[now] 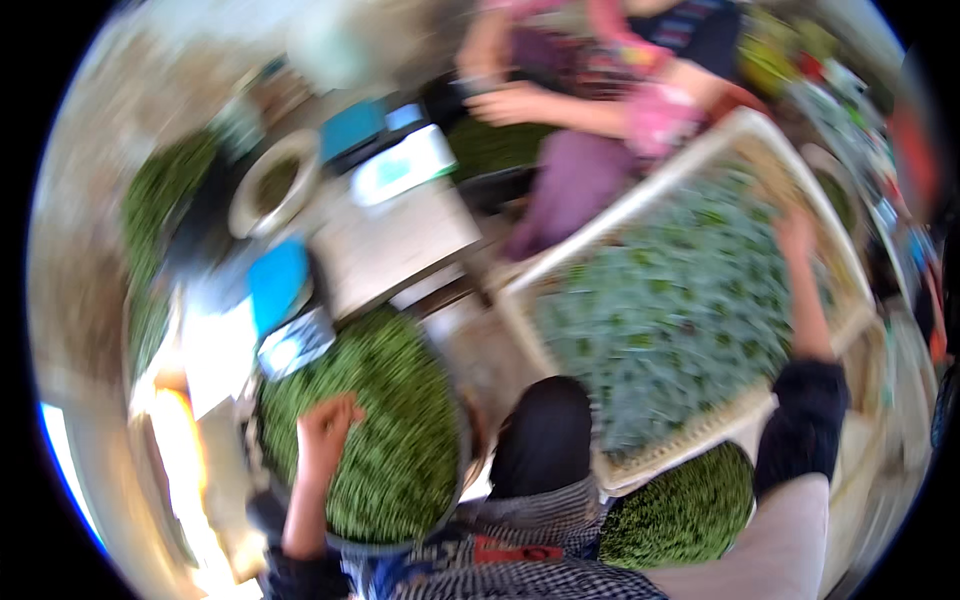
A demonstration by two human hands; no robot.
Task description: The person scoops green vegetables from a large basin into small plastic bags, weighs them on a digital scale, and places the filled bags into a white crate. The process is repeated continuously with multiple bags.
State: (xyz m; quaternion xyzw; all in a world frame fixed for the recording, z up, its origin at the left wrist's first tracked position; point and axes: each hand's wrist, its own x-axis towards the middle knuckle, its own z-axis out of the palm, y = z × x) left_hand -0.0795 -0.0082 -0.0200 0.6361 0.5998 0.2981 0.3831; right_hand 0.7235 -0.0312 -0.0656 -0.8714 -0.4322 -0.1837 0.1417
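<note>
My left hand [328,424] is above a large round tub heaped with fine green plant matter [397,420]. Its fingers are curled, but blur hides whether they hold anything. My right hand [796,229] reaches to the right side of a big off-white plastic crate [622,217]. Its fingers are at the edge of many small, pale, clear-looking packets with green contents [660,307], laid closely across the crate. Whether those fingers grip a packet is too blurred to tell.
Two scales with blue tops, one nearer [279,289] and one farther [352,131], stand left, the farther on a low table [397,232]. A pale bowl [276,184] sits beside it. Another person's hand [506,103] is across the crate. More green matter [679,510] lies below the crate.
</note>
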